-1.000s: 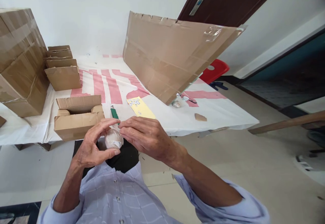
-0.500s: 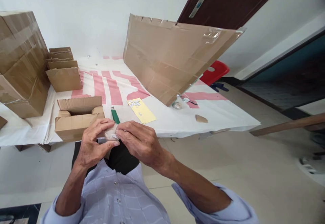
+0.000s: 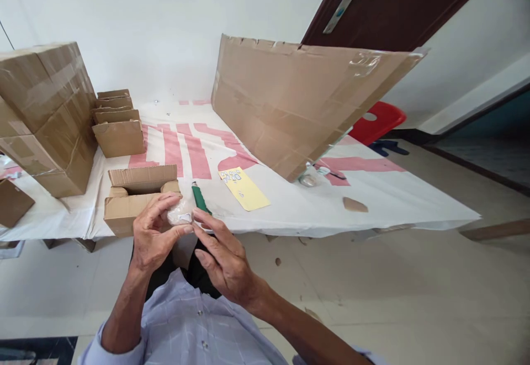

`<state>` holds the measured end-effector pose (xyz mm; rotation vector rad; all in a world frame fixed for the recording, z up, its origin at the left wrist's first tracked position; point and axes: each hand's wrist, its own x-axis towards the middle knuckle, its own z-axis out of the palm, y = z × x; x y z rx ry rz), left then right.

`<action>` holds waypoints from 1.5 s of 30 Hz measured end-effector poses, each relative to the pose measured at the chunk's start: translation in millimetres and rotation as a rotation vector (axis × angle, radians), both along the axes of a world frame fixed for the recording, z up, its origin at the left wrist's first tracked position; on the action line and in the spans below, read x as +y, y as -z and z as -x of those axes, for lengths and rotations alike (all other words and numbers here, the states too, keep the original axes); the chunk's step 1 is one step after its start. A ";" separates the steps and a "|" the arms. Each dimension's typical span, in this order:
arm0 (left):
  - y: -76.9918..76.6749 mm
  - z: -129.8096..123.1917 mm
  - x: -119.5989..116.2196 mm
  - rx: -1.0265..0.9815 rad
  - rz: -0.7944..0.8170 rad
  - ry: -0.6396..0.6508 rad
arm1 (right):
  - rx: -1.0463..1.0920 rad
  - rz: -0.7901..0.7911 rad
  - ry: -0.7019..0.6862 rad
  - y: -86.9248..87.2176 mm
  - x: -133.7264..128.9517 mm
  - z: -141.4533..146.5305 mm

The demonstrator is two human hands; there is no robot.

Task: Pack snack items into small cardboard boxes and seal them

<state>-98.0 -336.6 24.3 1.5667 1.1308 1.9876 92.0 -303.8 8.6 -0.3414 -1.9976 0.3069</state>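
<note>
My left hand (image 3: 152, 233) is closed around a roll of clear tape (image 3: 180, 213), which looks whitish and see-through with a small white patch on its side. Beside it, my right hand (image 3: 226, 257) has its fingers apart, the fingertips near or touching the roll's right edge. An open small cardboard box (image 3: 129, 207) stands on the table just behind my left hand. Past my right fingertips lies a green-handled utility knife (image 3: 199, 197). A yellow card (image 3: 245, 189) with blue handwriting is flat on the cloth to the right of the knife.
Several small open boxes (image 3: 120, 137) stand beside large taped cartons (image 3: 53, 122) at the left. A big cardboard sheet (image 3: 306, 100) leans across the table (image 3: 314, 216). A crumpled clear item (image 3: 309, 178) and a cardboard scrap (image 3: 355, 205) lie at the right, near a red chair (image 3: 379, 123).
My right fingers have loosened from the roll and spread, drawing slightly down and right. More of the roll shows in my left hand. The whole view has shifted a little.
</note>
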 end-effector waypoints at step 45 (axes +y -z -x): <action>-1.6 -21.8 -5.0 -0.159 0.392 -0.101 | 0.107 0.158 0.072 7.7 28.4 32.3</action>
